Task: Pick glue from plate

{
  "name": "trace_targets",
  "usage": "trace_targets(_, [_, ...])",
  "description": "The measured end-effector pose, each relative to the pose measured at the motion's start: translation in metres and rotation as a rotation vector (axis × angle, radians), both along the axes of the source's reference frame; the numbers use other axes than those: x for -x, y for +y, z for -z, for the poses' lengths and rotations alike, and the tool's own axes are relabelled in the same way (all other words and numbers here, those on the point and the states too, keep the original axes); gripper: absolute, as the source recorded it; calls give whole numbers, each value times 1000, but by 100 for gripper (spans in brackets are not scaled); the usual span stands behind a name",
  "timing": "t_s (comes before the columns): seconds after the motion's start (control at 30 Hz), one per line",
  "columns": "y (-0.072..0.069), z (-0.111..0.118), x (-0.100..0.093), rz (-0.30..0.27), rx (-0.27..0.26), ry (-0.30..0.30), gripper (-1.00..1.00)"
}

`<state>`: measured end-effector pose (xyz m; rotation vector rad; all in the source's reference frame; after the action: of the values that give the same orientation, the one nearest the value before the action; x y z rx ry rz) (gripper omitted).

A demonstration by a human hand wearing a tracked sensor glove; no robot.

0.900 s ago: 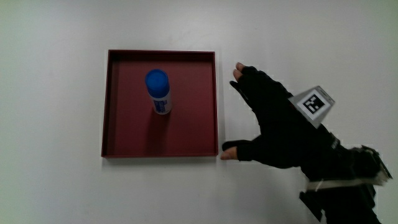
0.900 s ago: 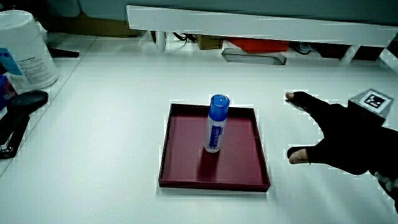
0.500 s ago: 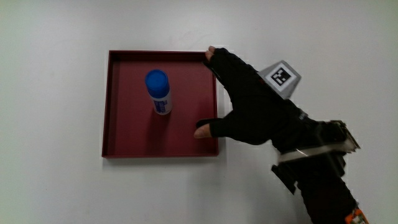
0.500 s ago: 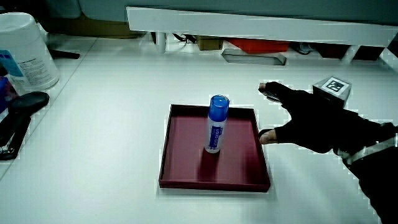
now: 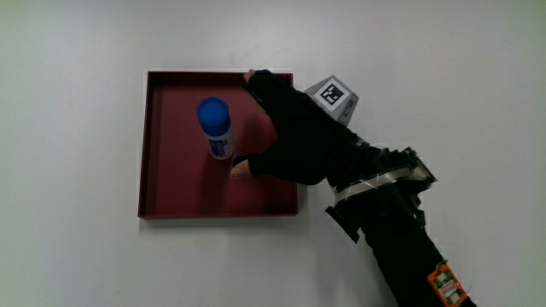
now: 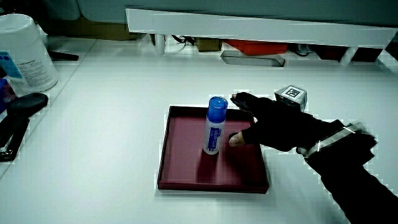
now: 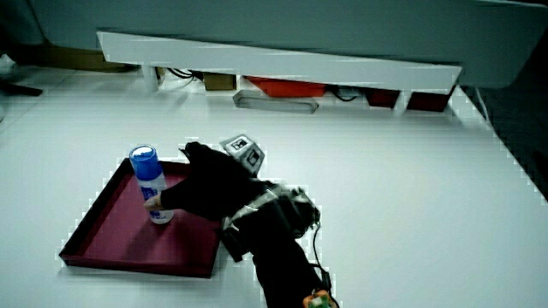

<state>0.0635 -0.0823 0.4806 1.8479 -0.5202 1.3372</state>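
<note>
A plain white surface [image 5: 77,256] fills the main view under even light. In both side views a low white partition [image 6: 249,28] lines its edge, with an orange object [image 6: 249,45] showing in the gap beneath it. A white tub [image 6: 22,53] stands at one edge.

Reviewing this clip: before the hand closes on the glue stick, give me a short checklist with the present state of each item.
1. Glue stick stands upright in the red tray: ok.
2. Blue cap on the glue stick: ok.
3. Hand is over the tray, beside the glue stick: ok.
4. Fingers spread around the stick, thumb near its base, grip not yet closed: ok.
5. Nothing else in the tray to get in the way: ok.
6. Thumb already touching the glue stick: cannot tell.
</note>
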Motion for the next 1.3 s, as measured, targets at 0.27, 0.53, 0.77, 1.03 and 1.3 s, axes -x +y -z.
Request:
trace_targets(0.27, [0, -14, 13, -1, 14, -42, 0])
trace_targets(0.53, [-1, -16, 13, -29, 21, -70, 13])
trace_targets(0.77, [-2, -15, 14, -50, 19, -79, 60])
trace_targets(1.03, [-4, -14, 11, -96, -40, -68, 100])
trace_targets(1.3, [-2, -10, 10, -114, -99, -72, 100])
